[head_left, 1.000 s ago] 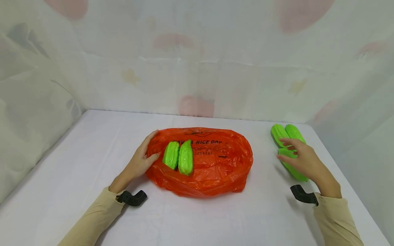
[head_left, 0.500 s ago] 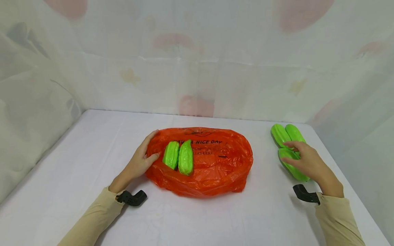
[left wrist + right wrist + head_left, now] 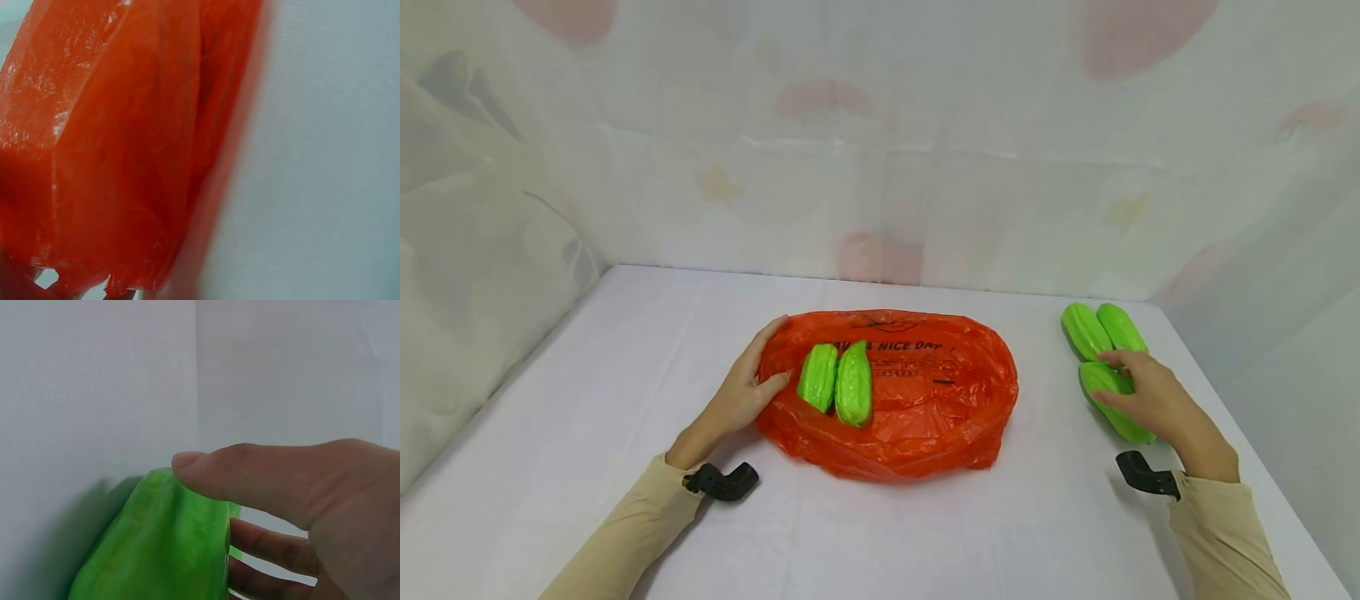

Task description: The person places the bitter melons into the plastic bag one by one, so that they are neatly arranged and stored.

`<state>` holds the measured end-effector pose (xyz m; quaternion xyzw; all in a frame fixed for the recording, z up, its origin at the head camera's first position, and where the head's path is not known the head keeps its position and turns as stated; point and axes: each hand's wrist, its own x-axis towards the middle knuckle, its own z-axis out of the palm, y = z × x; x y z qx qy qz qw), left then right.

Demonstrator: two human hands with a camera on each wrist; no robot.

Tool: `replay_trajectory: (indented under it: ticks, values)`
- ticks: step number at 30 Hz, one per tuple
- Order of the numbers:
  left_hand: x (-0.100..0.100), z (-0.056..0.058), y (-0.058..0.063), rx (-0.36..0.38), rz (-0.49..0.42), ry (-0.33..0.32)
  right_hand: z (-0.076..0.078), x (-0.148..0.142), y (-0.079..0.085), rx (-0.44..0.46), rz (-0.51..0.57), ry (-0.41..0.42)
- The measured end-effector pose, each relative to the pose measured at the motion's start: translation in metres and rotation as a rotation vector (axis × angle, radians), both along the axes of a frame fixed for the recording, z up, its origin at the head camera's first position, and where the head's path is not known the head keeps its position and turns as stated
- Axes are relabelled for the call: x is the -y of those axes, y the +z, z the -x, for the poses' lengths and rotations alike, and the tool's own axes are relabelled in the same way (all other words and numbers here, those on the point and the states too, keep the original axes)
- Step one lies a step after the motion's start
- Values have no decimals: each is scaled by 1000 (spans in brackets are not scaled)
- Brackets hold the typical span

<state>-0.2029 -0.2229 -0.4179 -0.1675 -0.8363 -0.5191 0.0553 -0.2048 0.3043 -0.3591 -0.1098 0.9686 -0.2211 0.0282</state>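
A red plastic bag (image 3: 917,408) lies with its mouth spread wide, black lettering on its inside. Two ridged light-green gourds (image 3: 853,387) rest side by side in its left part. My left hand (image 3: 741,400) holds the bag's left rim, thumb over the inner side; in the left wrist view the red film (image 3: 125,156) hides most of that hand. On the right, my right hand (image 3: 1157,400) is around the nearest green gourd (image 3: 1108,404). The right wrist view has the thumb across the top of this gourd (image 3: 162,544) and the fingers along its side.
Two more green gourds (image 3: 1086,331) lie together just behind the right hand. All of it is on a white-covered table (image 3: 925,542), with pale patterned cloth (image 3: 1000,208) rising behind and at both sides. Each wrist wears a black mount (image 3: 1146,475).
My right hand has shifted slightly right and down onto the nearest gourd, its thumb and fingers coming in around it. The left hand and the bag have stayed put.
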Motion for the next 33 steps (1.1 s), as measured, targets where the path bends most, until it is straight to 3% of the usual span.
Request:
replay_trajectory:
  ticks: [13,33]
  values:
    - [0,1,0,1,10,1,2,-1,-4,0,-27,-2]
    - [1,0,1,-12,10,-14,-2,4,-1,118,-48,-38]
